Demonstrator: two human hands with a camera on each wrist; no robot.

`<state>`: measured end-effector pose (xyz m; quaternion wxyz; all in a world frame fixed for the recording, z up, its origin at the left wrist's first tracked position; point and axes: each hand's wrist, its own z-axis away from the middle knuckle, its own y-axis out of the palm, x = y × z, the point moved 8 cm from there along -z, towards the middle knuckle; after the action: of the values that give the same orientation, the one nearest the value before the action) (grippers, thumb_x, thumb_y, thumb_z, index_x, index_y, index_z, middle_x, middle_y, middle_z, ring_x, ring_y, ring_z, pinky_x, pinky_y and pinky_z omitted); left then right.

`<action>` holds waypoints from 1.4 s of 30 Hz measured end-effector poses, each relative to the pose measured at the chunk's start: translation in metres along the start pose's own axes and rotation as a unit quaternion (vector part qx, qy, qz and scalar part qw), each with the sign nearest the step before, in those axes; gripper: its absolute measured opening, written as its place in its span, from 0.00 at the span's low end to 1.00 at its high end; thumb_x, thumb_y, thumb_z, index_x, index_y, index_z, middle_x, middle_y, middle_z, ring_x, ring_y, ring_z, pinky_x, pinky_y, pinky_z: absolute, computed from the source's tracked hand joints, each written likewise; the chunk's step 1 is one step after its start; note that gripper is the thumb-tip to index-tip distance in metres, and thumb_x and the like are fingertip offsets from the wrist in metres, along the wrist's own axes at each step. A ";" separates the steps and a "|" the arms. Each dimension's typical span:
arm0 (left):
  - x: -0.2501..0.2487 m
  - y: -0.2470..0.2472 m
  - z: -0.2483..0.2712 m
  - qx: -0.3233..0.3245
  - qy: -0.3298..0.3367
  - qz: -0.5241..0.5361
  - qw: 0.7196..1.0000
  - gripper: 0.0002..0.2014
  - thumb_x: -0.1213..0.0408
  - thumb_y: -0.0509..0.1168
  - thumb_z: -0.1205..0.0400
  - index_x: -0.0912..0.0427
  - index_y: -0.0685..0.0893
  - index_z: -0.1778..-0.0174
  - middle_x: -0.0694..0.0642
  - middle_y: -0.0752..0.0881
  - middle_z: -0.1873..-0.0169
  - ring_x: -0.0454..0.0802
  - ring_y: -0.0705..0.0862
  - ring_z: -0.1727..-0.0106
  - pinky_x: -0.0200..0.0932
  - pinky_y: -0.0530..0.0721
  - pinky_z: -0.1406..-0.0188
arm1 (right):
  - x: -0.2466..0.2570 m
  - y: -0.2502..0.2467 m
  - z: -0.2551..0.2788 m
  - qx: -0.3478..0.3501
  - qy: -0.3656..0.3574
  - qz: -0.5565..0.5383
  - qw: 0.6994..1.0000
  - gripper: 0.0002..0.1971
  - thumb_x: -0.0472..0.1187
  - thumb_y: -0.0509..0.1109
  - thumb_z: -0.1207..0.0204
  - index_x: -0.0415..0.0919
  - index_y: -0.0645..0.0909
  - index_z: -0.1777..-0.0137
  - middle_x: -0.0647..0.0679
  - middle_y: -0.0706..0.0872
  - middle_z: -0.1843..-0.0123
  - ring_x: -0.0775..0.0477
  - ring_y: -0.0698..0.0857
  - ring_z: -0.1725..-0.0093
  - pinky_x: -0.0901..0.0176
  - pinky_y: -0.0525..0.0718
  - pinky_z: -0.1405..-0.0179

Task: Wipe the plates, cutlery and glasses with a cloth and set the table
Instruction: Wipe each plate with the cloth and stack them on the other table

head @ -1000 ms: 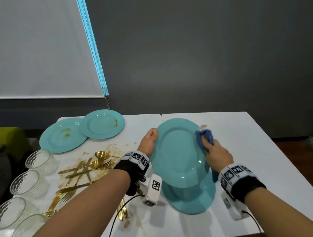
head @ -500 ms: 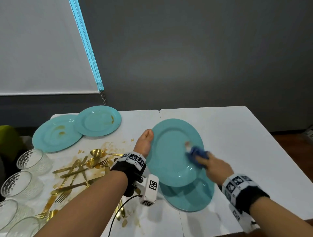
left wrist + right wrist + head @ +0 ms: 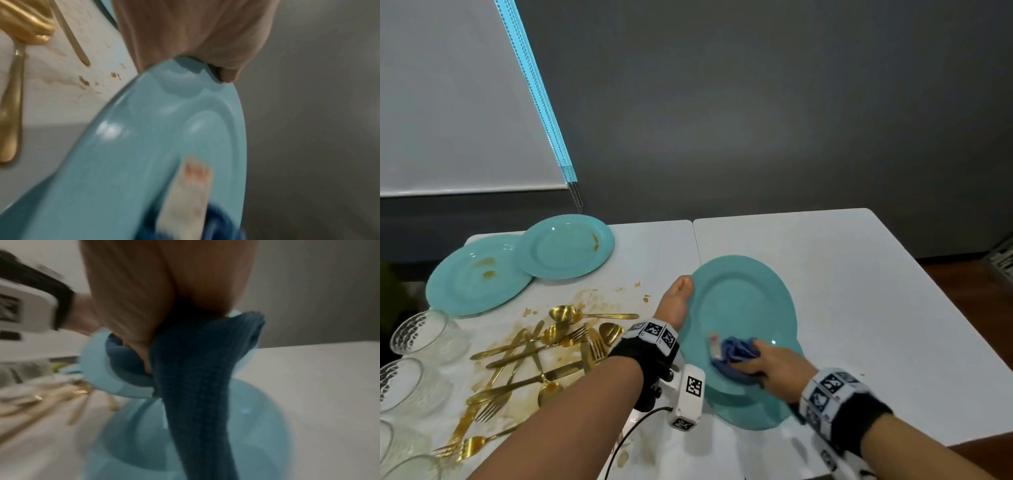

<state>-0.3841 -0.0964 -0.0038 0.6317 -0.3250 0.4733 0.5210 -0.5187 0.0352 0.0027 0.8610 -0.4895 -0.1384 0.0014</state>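
cloth [image 3: 736,353], bunched in right hand [image 3: 774,368], slid down tilted plate [image 3: 743,308]; left hand [image 3: 676,305] grips rim.

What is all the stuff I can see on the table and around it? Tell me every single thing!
Held plate: one, teal, tilted above the table.
Plate underneath: one, teal, lying flat.
Dirty plates: two, teal, far left, overlapping.
Cloth: one, blue, on the held plate.
Cutlery: many pieces, gold, heaped left among brown smears.
Glasses: at least four, clear, left edge.
Tables: two, white, side by side.
Blind: one, white, upper left.
Left hand: grips the held plate's rim.
Right hand: grips the cloth.
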 end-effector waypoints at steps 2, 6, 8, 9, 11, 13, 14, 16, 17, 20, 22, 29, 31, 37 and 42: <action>0.008 -0.001 -0.003 0.004 -0.010 -0.015 1.000 0.13 0.55 0.55 0.13 0.51 0.78 0.61 0.57 0.79 0.61 0.53 0.76 0.54 0.50 0.73 0.48 | -0.042 -0.007 0.008 -0.006 0.068 0.017 0.998 0.22 0.46 0.57 0.17 0.69 0.68 0.27 0.49 0.69 0.26 0.42 0.76 0.31 0.58 0.74 0.37; 0.027 0.009 -0.004 0.029 -0.042 -0.048 0.998 0.13 0.49 0.56 0.17 0.49 0.79 0.61 0.56 0.80 0.58 0.53 0.77 0.52 0.53 0.74 0.45 | -0.095 -0.045 0.012 -0.112 0.219 -0.045 0.968 0.28 0.42 0.54 0.16 0.66 0.55 0.20 0.44 0.71 0.34 0.38 0.79 0.38 0.52 0.79 0.41; 0.030 0.016 -0.001 0.037 -0.046 -0.073 0.996 0.13 0.53 0.53 0.13 0.50 0.78 0.59 0.56 0.81 0.56 0.54 0.77 0.51 0.53 0.75 0.43 | -0.100 -0.060 0.006 -0.145 0.231 -0.086 0.958 0.28 0.42 0.55 0.16 0.62 0.55 0.19 0.41 0.73 0.37 0.36 0.79 0.40 0.50 0.79 0.41; 0.031 0.019 0.001 0.035 -0.043 -0.089 0.994 0.13 0.54 0.52 0.12 0.51 0.79 0.55 0.57 0.81 0.54 0.54 0.78 0.50 0.54 0.76 0.41 | -0.101 -0.066 0.003 -0.154 0.229 -0.099 0.956 0.27 0.42 0.55 0.16 0.61 0.56 0.19 0.39 0.73 0.38 0.35 0.79 0.40 0.50 0.79 0.41; 0.034 0.022 0.004 0.024 -0.041 -0.143 0.989 0.14 0.56 0.50 0.12 0.57 0.78 0.45 0.59 0.81 0.50 0.53 0.78 0.48 0.53 0.76 0.37 | -0.102 -0.073 -0.001 -0.164 0.223 -0.117 0.954 0.27 0.42 0.56 0.17 0.60 0.57 0.19 0.37 0.73 0.38 0.35 0.78 0.39 0.51 0.78 0.39; 0.035 0.023 0.007 0.015 -0.036 -0.188 0.981 0.17 0.56 0.48 0.11 0.61 0.76 0.35 0.58 0.80 0.47 0.52 0.77 0.46 0.46 0.74 0.41 | -0.100 -0.077 -0.003 -0.167 0.218 -0.125 0.953 0.28 0.42 0.57 0.17 0.60 0.57 0.19 0.37 0.73 0.38 0.35 0.77 0.38 0.52 0.76 0.39; 0.035 0.023 0.009 0.009 -0.037 -0.203 0.979 0.18 0.56 0.48 0.11 0.62 0.75 0.32 0.59 0.80 0.45 0.51 0.76 0.46 0.43 0.73 0.44 | -0.099 -0.077 -0.004 -0.166 0.214 -0.127 0.954 0.27 0.42 0.57 0.17 0.60 0.57 0.19 0.36 0.73 0.37 0.35 0.77 0.38 0.53 0.75 0.39; 0.036 0.022 0.010 -0.003 -0.036 -0.221 0.975 0.19 0.57 0.48 0.11 0.63 0.73 0.30 0.62 0.80 0.39 0.51 0.76 0.44 0.38 0.69 0.46 | -0.096 -0.075 -0.004 -0.163 0.208 -0.134 0.955 0.27 0.42 0.58 0.17 0.59 0.58 0.19 0.36 0.74 0.37 0.34 0.77 0.38 0.54 0.75 0.39; 0.037 0.021 0.010 -0.008 -0.035 -0.230 0.972 0.19 0.58 0.48 0.11 0.64 0.73 0.29 0.63 0.80 0.37 0.53 0.77 0.42 0.37 0.69 0.46 | -0.095 -0.074 -0.004 -0.160 0.206 -0.140 0.955 0.27 0.42 0.58 0.17 0.59 0.59 0.20 0.36 0.74 0.37 0.34 0.76 0.37 0.55 0.74 0.39; 0.046 0.020 0.011 -0.013 -0.052 -0.235 0.971 0.19 0.57 0.51 0.12 0.62 0.73 0.29 0.62 0.81 0.35 0.56 0.79 0.36 0.38 0.71 0.45 | -0.094 -0.067 -0.005 -0.150 0.201 -0.153 0.956 0.27 0.41 0.59 0.18 0.59 0.61 0.20 0.35 0.75 0.37 0.35 0.76 0.37 0.57 0.74 0.39; 0.055 0.020 0.012 -0.012 -0.071 -0.238 0.969 0.19 0.54 0.54 0.13 0.59 0.74 0.30 0.61 0.82 0.36 0.57 0.81 0.39 0.40 0.74 0.45 | -0.093 -0.063 -0.006 -0.146 0.200 -0.164 0.955 0.27 0.41 0.58 0.18 0.61 0.61 0.21 0.37 0.75 0.39 0.35 0.76 0.37 0.58 0.73 0.40; 0.062 0.027 0.003 0.013 -0.090 -0.452 0.887 0.25 0.48 0.60 0.17 0.67 0.74 0.36 0.64 0.81 0.39 0.60 0.80 0.37 0.46 0.77 0.43 | -0.085 -0.063 -0.012 -0.131 0.182 -0.181 0.958 0.27 0.41 0.59 0.18 0.61 0.61 0.21 0.37 0.75 0.37 0.37 0.75 0.36 0.60 0.71 0.40; 0.064 0.031 0.002 0.017 -0.091 -0.466 0.880 0.25 0.50 0.64 0.19 0.66 0.73 0.35 0.63 0.80 0.38 0.59 0.80 0.37 0.48 0.78 0.42 | -0.084 -0.064 -0.014 -0.131 0.179 -0.181 0.958 0.26 0.41 0.59 0.18 0.61 0.62 0.21 0.37 0.75 0.37 0.37 0.76 0.37 0.60 0.71 0.40; 0.058 0.040 0.003 0.009 -0.048 -0.606 0.794 0.23 0.49 0.61 0.18 0.59 0.69 0.31 0.58 0.73 0.36 0.55 0.75 0.34 0.48 0.77 0.42 | -0.080 -0.065 -0.022 -0.119 0.179 -0.180 0.960 0.26 0.40 0.60 0.18 0.59 0.64 0.22 0.36 0.76 0.36 0.37 0.75 0.36 0.63 0.69 0.44; 0.062 0.038 -0.003 0.033 -0.040 -0.638 0.768 0.24 0.49 0.59 0.17 0.59 0.68 0.30 0.58 0.72 0.34 0.56 0.74 0.33 0.50 0.77 0.39 | -0.071 -0.067 -0.034 -0.111 0.173 -0.177 0.963 0.26 0.40 0.60 0.18 0.59 0.64 0.21 0.37 0.76 0.36 0.37 0.76 0.37 0.62 0.71 0.43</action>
<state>-0.4216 -0.0683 -0.0598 0.8473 -0.5098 0.1485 -0.0056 -0.5877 -0.0378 0.0264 0.7986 -0.5425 -0.0708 -0.2508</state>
